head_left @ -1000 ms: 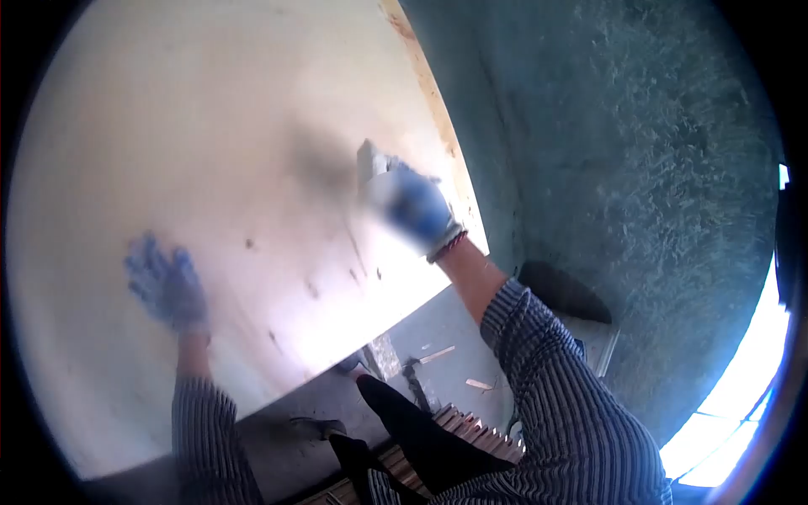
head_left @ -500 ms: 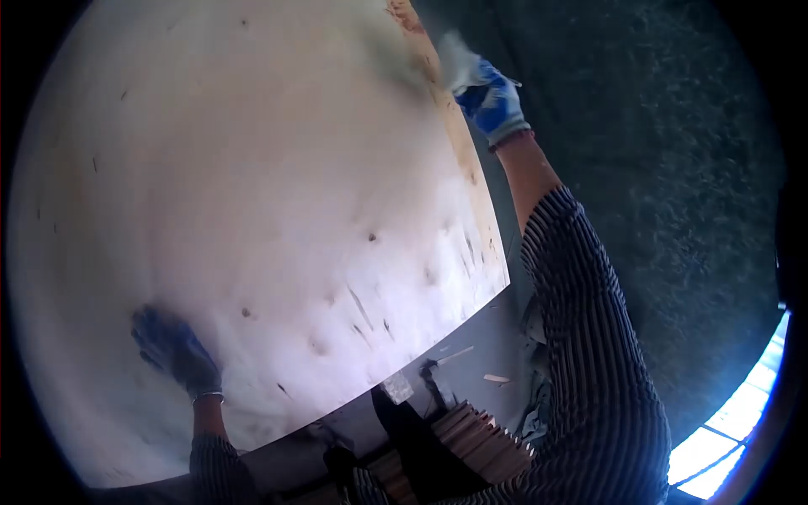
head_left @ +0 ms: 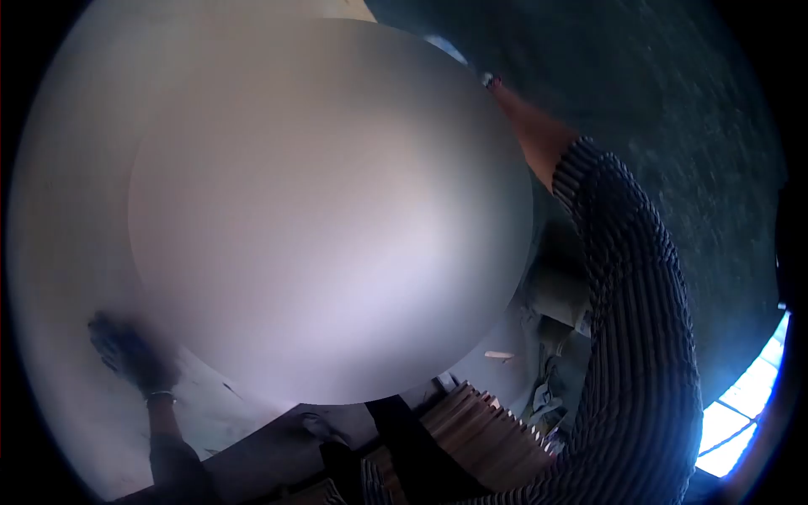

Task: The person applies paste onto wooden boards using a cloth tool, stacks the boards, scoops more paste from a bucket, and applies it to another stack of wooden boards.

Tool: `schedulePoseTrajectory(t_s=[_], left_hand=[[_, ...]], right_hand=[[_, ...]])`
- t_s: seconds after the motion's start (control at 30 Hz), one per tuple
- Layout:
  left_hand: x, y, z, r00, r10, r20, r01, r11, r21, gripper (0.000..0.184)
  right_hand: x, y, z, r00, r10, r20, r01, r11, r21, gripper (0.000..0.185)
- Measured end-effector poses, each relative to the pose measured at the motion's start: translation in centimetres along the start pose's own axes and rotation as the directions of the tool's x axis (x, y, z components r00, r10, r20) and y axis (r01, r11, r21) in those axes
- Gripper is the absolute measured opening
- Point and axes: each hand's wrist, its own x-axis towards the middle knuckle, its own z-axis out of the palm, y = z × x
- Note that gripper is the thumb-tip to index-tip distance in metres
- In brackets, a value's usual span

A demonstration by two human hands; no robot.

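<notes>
A large pale wooden sheet point(head_left: 67, 210) fills the left and middle of the head view. A wide blurred oval covers most of its surface. My left hand point(head_left: 133, 352), in a dark blue work glove, lies flat on the lower left of the sheet with its fingers somewhat spread and nothing in them. My right arm reaches far forward along the sheet's right side. Of my right hand point(head_left: 448, 49) only a sliver of blue and white glove shows beside the oval. Its fingers, and anything in them, are hidden.
Below the sheet's near edge lies a stack of thin wooden strips point(head_left: 484, 433). A small wood offcut point(head_left: 499, 355) rests on the grey floor. Assorted clutter point(head_left: 547, 391) is on the floor beside my right sleeve. At the lower right there is a bright window point(head_left: 741, 425).
My left hand has shifted left and slightly down on the sheet. My right arm has swung, its hand going up and left, partly out of sight. The blurred oval now covers the sheet's middle.
</notes>
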Motion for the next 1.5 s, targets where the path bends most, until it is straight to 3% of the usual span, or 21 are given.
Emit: schedulePoseTrajectory(t_s=[0.23,0.47,0.57,0.6,0.63,0.73,0.83,0.9,0.97,1.03,1.07,1.1,1.17,1.2,1.23,1.3,1.33,1.37,1.4,1.43,1.5], left_hand=[[0.7,-2.1,2.9,0.997,0.057,-0.053,-0.050,0.989,0.136,0.056],[1.3,-3.5,4.7,0.976,0.202,-0.087,-0.179,0.960,0.217,0.056],[1.6,-2.5,4.3,0.998,-0.043,-0.053,0.048,0.995,0.088,0.057],[2.0,-4.9,2.5,0.996,0.039,0.076,-0.013,0.947,-0.321,0.055],[2.6,-7.8,0.8,0.975,0.168,0.149,-0.022,0.733,-0.680,0.054],[-0.8,-12.6,-6.3,0.933,-0.129,0.337,0.343,0.612,-0.713,0.051],[-6.6,-26.2,-0.3,0.896,-0.414,0.162,0.444,0.817,-0.367,0.050],[-13.2,-29.7,-0.3,0.786,-0.592,0.176,0.606,0.795,-0.034,0.050],[-15.8,-22.6,-9.0,0.841,-0.541,0.011,0.532,0.830,0.170,0.056],[-16.3,-18.8,-10.5,0.861,-0.508,-0.026,0.507,0.851,0.135,0.055],[-16.0,-17.1,-11.8,0.855,-0.518,-0.030,0.518,0.848,0.108,0.054],[-15.5,-16.6,-12.5,0.848,-0.529,-0.035,0.530,0.844,0.081,0.054],[-16.4,-17.9,-12.1,0.850,-0.522,-0.073,0.525,0.849,0.048,0.054],[-16.3,-17.6,-12.8,0.831,-0.556,-0.006,0.554,0.827,0.092,0.054],[-15.7,-17.6,-13.2,0.818,-0.573,0.055,0.564,0.816,0.128,0.054],[-15.1,-17.9,-13.7,0.816,-0.575,0.055,0.562,0.812,0.156,0.054],[-14.7,-17.8,-13.9,0.806,-0.588,0.074,0.575,0.806,0.138,0.054],[-14.4,-17.6,-14.0,0.795,-0.599,0.093,0.589,0.799,0.120,0.055],[-14.4,-17.7,-14.5,0.793,-0.601,0.103,0.590,0.799,0.119,0.055],[-14.2,-17.8,-14.9,0.797,-0.594,0.111,0.587,0.804,0.090,0.055],[-14.1,-17.7,-15.5,0.804,-0.581,0.127,0.582,0.812,0.031,0.056]], right_hand=[[-18.7,1.5,3.6,0.931,-0.357,-0.074,0.351,0.933,-0.075,0.020],[-31.3,-3.5,8.5,0.990,-0.091,-0.106,0.082,0.993,-0.086,0.034],[-34.2,-5.1,11.0,0.991,-0.022,-0.135,0.004,0.990,-0.138,0.032],[-35.0,-6.2,12.5,0.936,0.303,-0.177,-0.206,0.884,0.420,0.031],[-35.2,-8.2,13.4,0.821,0.571,-0.007,-0.307,0.452,0.838,0.031],[-31.0,-16.4,14.5,0.816,0.574,0.059,-0.294,0.325,0.899,0.034],[-22.1,-21.5,12.9,0.849,0.504,0.162,-0.332,0.270,0.904,0.032],[-15.1,-24.0,11.6,0.911,0.366,0.191,-0.275,0.191,0.942,0.035],[-10.3,-24.6,11.9,0.967,0.170,0.191,-0.235,0.294,0.926,0.037],[-6.6,-25.0,11.6,0.995,-0.035,0.097,-0.097,0.004,0.995,0.030],[-4.0,-28.4,11.0,0.999,-0.029,0.044,-0.039,0.150,0.988,0.027],[-1.5,-30.0,12.2,0.975,-0.132,-0.179,0.222,0.606,0.764,0.027],[5.8,-32.9,15.3,0.911,-0.309,-0.275,0.410,0.759,0.505,0.025],[9.3,-34.7,16.5,0.989,-0.124,-0.081,0.123,0.385,0.915,0.023],[11.8,-36.8,17.1,0.981,-0.047,0.188,-0.193,-0.146,0.970,0.022],[15.4,-40.3,17.6,0.959,0.280,-0.040,-0.145,0.606,0.782,0.020],[17.9,-40.6,17.8,0.952,0.180,-0.247,0.006,0.797,0.604,0.016],[19.7,-40.4,17.6,0.923,0.293,-0.249,-0.083,0.783,0.616,0.016],[20.2,-41.5,16.8,0.949,0.078,-0.307,-0.027,0.986,0.166,0.011],[21.1,-41.8,16.2,0.958,-0.142,-0.250,0.056,0.945,-0.322,0.016],[19.8,-41.6,16.4,0.945,-0.168,-0.279,0.102,0.966,-0.237,0.021]])
